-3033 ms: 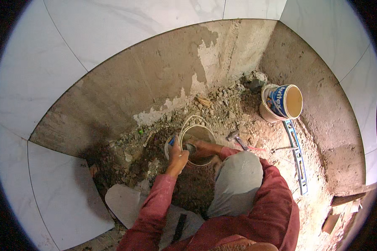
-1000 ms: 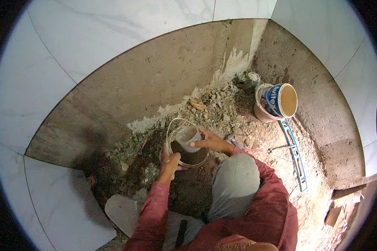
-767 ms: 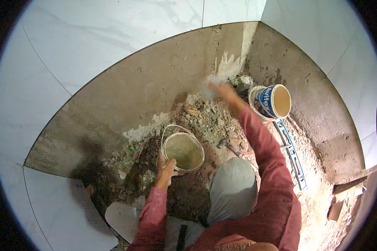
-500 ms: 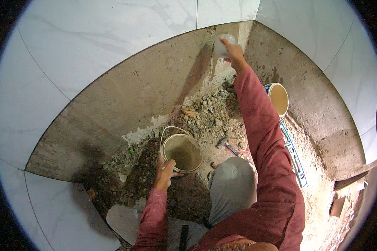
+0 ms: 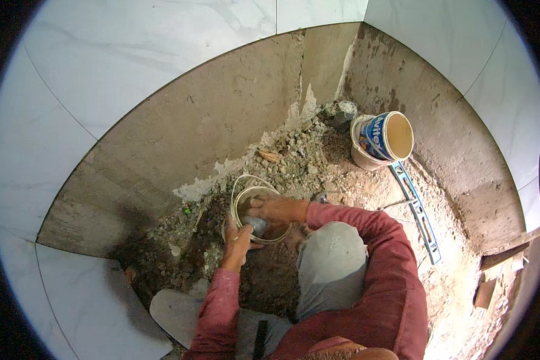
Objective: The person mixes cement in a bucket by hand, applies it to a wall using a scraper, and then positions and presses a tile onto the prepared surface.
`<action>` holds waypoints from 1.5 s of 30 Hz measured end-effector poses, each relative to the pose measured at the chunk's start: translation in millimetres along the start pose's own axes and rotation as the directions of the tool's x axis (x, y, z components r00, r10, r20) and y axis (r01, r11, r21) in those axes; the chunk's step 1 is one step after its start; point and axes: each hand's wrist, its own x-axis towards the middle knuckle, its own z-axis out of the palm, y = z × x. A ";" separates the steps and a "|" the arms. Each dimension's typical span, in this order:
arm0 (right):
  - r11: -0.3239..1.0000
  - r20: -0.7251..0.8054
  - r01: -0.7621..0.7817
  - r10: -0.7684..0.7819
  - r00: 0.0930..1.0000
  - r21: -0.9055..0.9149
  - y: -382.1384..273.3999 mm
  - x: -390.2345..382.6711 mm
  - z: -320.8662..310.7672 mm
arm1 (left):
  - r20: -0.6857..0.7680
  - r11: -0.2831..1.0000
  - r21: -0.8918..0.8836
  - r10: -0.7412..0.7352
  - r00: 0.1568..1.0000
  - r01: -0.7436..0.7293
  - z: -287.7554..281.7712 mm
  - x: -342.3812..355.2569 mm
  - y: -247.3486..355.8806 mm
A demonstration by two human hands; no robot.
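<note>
My left hand (image 5: pixel 238 245) grips the near left side of a cream plastic bucket (image 5: pixel 236 209), which is tilted and has its thin handle raised behind the rim. My right hand (image 5: pixel 270 209) reaches down inside this bucket, its forearm crossing over the right rim. Closed in its fingers is a clear plastic cup (image 5: pixel 258 226), low in the bucket. Murky wet contents show around the cup, though the sleeve and fingers hide part of the inside.
Rubble (image 5: pixel 300 150) covers the ground along a bare grey wall (image 5: pixel 222 120) below white marbled tiles (image 5: pixel 162 36). To the right stand a blue-labelled pail (image 5: pixel 373 135) and a white bucket (image 5: pixel 366 159). A blue spirit level (image 5: pixel 423 219) lies nearby. My sleeve partly covers a hammer head (image 5: pixel 320 197).
My right hand has come back from the far wall corner, bringing the cup down into the bucket. The left hand keeps its hold on the bucket.
</note>
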 end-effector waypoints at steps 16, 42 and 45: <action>0.715 0.006 -0.249 0.324 0.946 0.653 -7.8 -8.9 28.7 | -0.022 0.998 -0.040 -0.038 0.999 0.037 -21.1 5.4 -25.3; 0.593 -0.134 -0.419 0.671 0.729 0.688 63.9 -31.9 -135.5 | -0.018 0.998 -0.059 0.037 0.999 -0.038 -7.6 -5.3 -2.1; 0.902 -0.059 -0.343 0.370 0.927 0.263 30.8 -25.7 -63.5 | -0.017 0.998 -0.045 0.036 0.999 -0.037 -4.1 -7.2 2.0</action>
